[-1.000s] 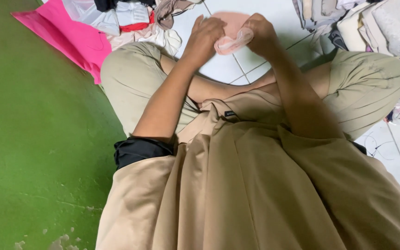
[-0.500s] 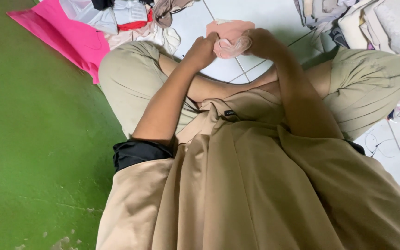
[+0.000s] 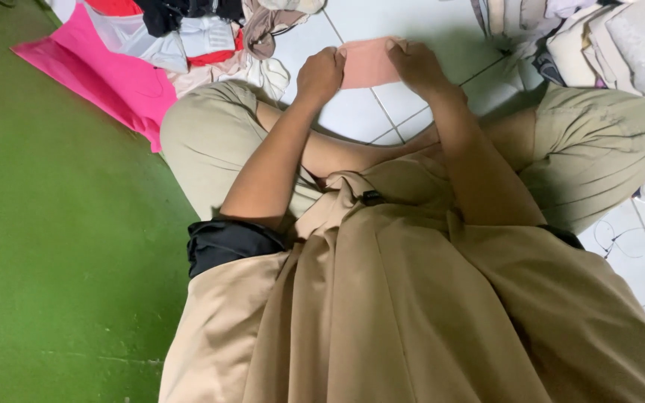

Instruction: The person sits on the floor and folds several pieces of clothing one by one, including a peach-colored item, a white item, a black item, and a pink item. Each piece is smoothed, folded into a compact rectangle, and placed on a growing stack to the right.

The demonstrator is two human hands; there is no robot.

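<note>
Gripping a small pink cloth (image 3: 367, 63) at its two ends, the left hand (image 3: 321, 73) and right hand (image 3: 417, 67) are both closed on it. It lies flat on the white tiled floor (image 3: 352, 116), near a pile of clothes (image 3: 181, 33).

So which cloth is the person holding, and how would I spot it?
Find the white tiled floor between the person's bent knees, beyond the tan clothing. There the left hand and right hand pinch a small peach-pink cloth stretched flat between them. It is paler and far smaller than the bright pink fabric on the left, and apart from both piles.
</note>
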